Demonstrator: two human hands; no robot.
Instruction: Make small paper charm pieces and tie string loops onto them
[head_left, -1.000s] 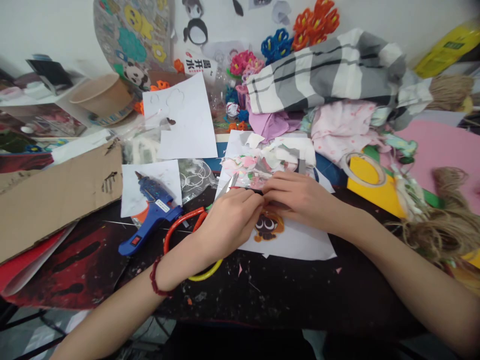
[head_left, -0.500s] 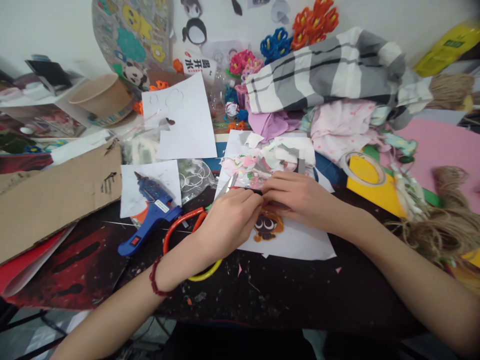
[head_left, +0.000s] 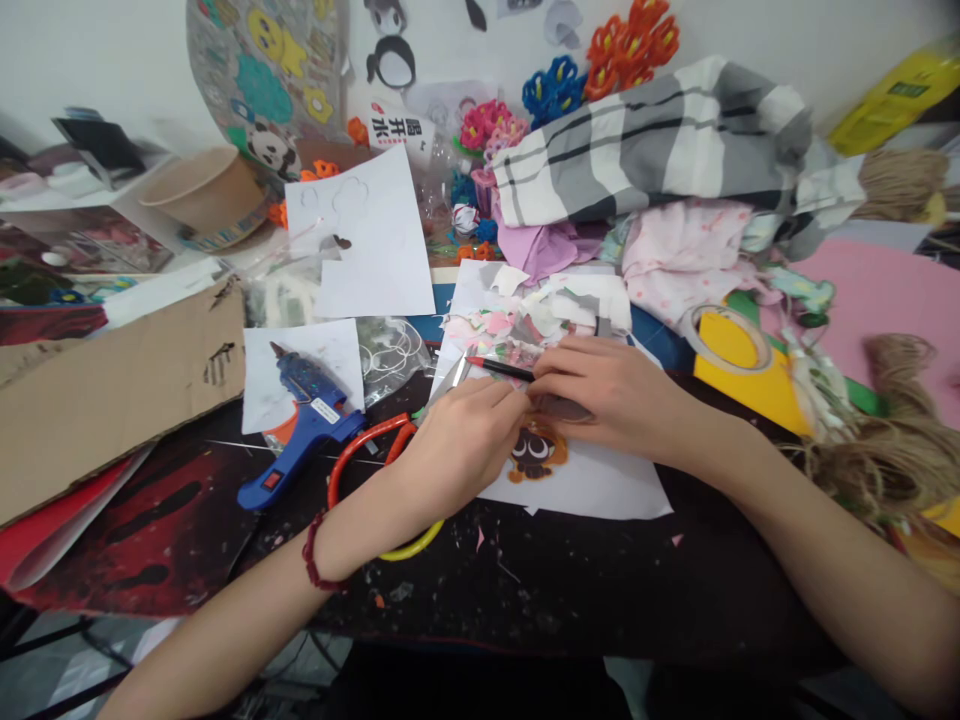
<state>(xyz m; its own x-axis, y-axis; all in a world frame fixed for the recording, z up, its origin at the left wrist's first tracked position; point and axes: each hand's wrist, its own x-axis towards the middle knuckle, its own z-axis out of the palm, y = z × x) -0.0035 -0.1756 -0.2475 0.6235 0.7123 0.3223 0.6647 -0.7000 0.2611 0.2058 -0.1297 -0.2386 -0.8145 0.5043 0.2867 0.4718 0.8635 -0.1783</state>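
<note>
I was looking in on a craft corner; whether in a home or a studio, I couldn't tell. The dark tabletop (head_left: 615, 600) was flecked and smudged, with a blue glue gun (head_left: 322, 420) and scissors (head_left: 375, 435) left of centre, snipped paper scraps (head_left: 536, 318) farther off, and twine (head_left: 892, 450) and a tape roll (head_left: 763, 352) at right. Fuzzy orange flowers (head_left: 630, 55) stood at the far side, with cartoon cut-outs (head_left: 391, 62) on the white wall (head_left: 450, 25).

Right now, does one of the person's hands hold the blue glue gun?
No, the blue glue gun lies partly on a white sheet, apart from the left hand and the right hand.
</note>
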